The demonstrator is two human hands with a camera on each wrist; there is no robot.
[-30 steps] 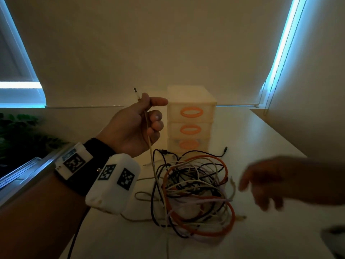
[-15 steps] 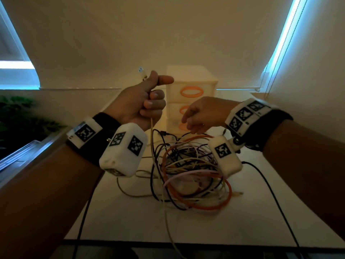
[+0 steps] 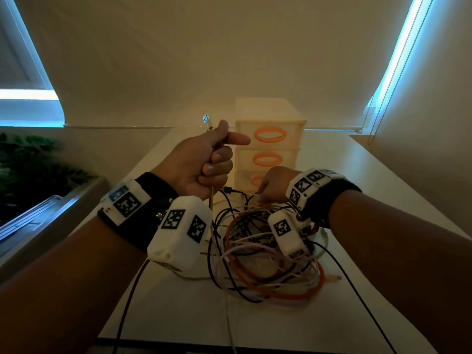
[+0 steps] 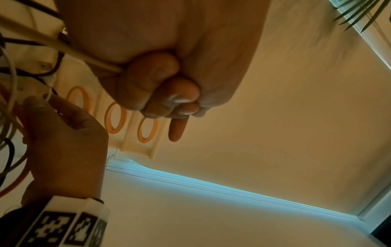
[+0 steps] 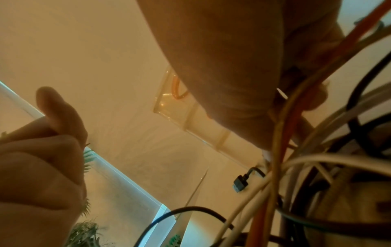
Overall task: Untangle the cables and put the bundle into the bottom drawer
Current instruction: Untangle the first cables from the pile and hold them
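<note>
No legible text or labels

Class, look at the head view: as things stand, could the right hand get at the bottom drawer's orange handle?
Probably yes: the right hand sits just before the bottom drawer's handle, though its fingers are busy in the cable tangle.

A pale worktop (image 3: 178, 310) is running away from the viewer toward a drawn roller blind, narrowing with distance. A tangle of cables (image 3: 265, 254) is lying directly on its middle: an orange loop (image 3: 288, 293) is encircling black, white and pinkish strands, and loose ends are trailing toward the near edge. A small cream drawer unit (image 3: 270, 149) with three orange ring handles is standing on the worktop just behind the tangle, all three drawers closed. A black plug (image 5: 240, 181) seems to be resting on the surface beside the unit, though the wrist view is murky.
</note>
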